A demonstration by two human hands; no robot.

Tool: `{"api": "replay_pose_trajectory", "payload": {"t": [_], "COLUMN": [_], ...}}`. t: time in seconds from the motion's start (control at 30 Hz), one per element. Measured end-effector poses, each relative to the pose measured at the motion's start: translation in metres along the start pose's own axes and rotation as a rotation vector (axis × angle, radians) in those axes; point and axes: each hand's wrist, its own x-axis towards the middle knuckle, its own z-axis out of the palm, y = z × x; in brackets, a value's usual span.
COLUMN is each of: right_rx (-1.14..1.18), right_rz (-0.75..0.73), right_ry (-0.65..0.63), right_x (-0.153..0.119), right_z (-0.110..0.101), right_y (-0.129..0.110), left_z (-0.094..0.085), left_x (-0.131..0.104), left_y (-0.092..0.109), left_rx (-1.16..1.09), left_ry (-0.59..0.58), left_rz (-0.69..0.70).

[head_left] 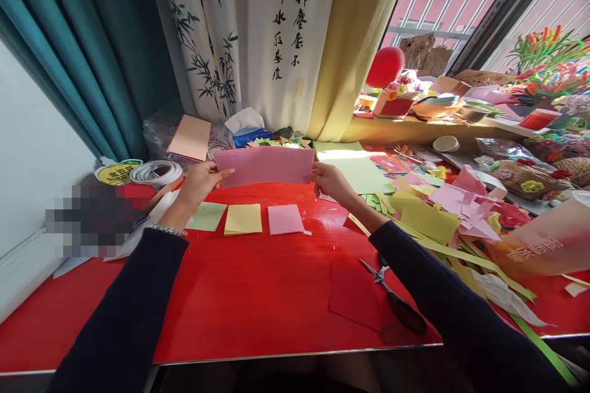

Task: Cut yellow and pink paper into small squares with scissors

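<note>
A wide strip of pink paper [265, 166] is stretched level above the red table, one end in each hand. My left hand [200, 184], with a bracelet at the wrist, pinches its left end between thumb and fingers. At the opposite end, my right hand [334, 183] grips the paper's edge. Below the strip lie a green paper square [207, 217], a stack of yellow paper squares [243, 220] and a stack of pink paper squares [286, 220]. Scissors [391, 295] with dark handles rest by my right forearm, beside a red paper square [353, 295].
Paper scraps [428, 215] in several colours pile up at the right, next to a paper bag [544, 239]. A large pale green sheet [354, 166] lies behind my right hand. At the back left are a white coil [157, 172] and a blue tissue pack [251, 137].
</note>
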Motion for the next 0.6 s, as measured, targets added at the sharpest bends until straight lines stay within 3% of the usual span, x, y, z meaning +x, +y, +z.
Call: {"api": "replay_pose_trajectory", "payload": {"t": [0.13,0.27,0.6], "right_rx": [-0.014,-0.002,-0.028], "right_rz": [-0.003,-0.008,0.0], "right_ry": [-0.003,-0.022,-0.055], "right_x": [0.004,0.007,0.011], "right_z": [0.008,0.016,0.019], "right_y": [0.026,0.041,0.041], "left_z": [0.006,0.007,0.004], "left_x": [0.007,0.007,0.01], "left_y": [-0.026,-0.034,-0.042], "left_rx": [0.091,0.129,0.165], "left_ry": [-0.079,-0.108,-0.146], "left_rz": [0.005,-0.014,-0.054]}}
